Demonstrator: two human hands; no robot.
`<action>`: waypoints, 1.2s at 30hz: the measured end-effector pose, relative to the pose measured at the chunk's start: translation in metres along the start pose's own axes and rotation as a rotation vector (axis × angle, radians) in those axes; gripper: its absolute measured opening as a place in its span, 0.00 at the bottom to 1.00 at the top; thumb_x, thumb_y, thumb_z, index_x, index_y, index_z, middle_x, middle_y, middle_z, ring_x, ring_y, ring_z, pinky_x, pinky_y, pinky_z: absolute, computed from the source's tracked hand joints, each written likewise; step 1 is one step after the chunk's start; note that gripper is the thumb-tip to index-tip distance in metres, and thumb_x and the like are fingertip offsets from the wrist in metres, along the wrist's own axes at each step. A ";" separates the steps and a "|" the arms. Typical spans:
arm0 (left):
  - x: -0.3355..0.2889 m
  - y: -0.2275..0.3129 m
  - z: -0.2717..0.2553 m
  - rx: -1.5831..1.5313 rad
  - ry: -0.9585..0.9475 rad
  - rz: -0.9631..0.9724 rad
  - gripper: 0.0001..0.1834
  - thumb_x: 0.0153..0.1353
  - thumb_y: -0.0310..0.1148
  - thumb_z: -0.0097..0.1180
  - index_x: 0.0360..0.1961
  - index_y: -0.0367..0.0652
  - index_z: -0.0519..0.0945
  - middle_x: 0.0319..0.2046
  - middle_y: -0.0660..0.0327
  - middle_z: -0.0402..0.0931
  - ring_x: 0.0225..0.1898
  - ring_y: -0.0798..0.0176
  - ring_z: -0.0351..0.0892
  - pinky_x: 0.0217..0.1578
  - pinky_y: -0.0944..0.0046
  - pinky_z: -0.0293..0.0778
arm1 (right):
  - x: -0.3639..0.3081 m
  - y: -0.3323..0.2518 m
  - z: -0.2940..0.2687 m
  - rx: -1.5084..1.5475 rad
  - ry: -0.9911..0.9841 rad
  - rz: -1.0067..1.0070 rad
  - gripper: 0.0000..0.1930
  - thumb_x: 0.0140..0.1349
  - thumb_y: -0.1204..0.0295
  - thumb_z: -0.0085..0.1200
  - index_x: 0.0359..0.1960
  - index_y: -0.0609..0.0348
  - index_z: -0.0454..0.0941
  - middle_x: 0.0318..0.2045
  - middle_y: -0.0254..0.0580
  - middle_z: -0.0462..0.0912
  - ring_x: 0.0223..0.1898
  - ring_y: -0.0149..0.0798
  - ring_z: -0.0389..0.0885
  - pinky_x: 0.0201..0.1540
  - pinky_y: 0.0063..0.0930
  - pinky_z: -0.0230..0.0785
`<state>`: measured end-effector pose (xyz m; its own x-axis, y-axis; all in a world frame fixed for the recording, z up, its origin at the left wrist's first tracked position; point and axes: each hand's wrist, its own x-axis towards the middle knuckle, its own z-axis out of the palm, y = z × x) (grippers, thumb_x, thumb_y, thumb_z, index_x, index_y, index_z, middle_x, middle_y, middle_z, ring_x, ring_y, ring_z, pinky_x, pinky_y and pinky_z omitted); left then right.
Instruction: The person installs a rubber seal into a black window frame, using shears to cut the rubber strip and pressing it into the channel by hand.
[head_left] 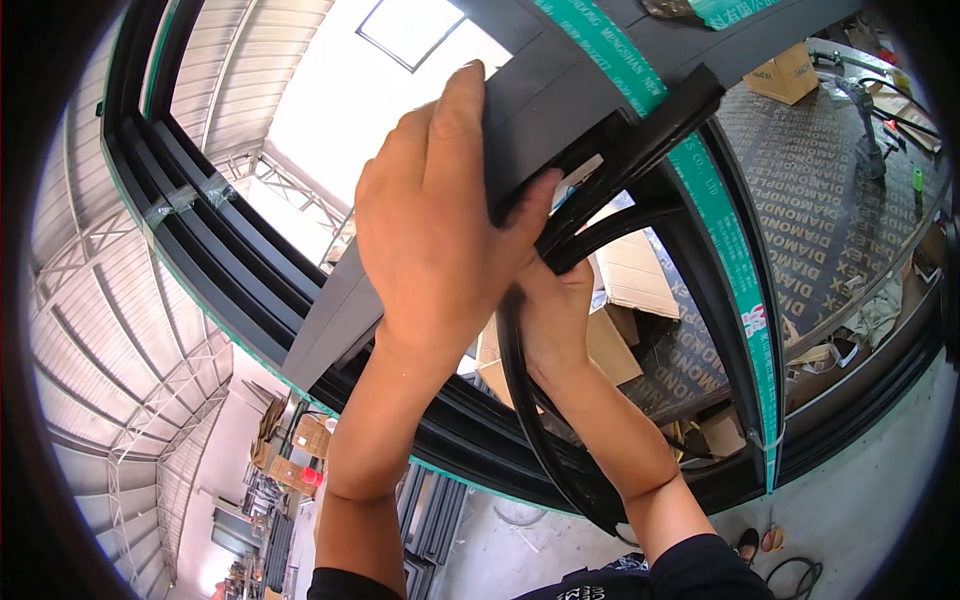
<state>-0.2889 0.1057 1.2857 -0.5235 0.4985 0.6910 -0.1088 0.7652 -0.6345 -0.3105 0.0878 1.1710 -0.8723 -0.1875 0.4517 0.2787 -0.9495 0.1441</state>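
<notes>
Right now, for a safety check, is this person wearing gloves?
No, the left hand and right hand both show bare skin.

The grey profile (pixel 560 75) looks like smooth, matt metal. The black strip (pixel 640 145) looks glossy and rubbery, the green tape (pixel 713 200) plastic.

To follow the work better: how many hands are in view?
2: the left hand lies across the grey bar; the right hand, partly hidden, is lower right, by a curved black strip.
</notes>
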 end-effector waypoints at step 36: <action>-0.129 0.023 -0.083 -0.505 0.128 -0.240 0.25 0.41 0.38 0.69 0.43 0.44 0.80 0.49 0.55 0.74 0.50 0.51 0.75 0.46 0.53 0.70 | -0.104 0.062 0.005 -0.538 0.083 0.283 0.04 0.60 0.77 0.58 0.35 0.61 0.75 0.24 0.26 0.72 0.21 0.19 0.67 0.21 0.15 0.57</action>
<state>-0.1540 0.0931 1.2104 -0.4237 0.3077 0.8520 0.2218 0.9471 -0.2318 -0.2005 0.0501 1.1373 -0.8286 -0.4490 0.3344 0.2809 -0.8501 -0.4455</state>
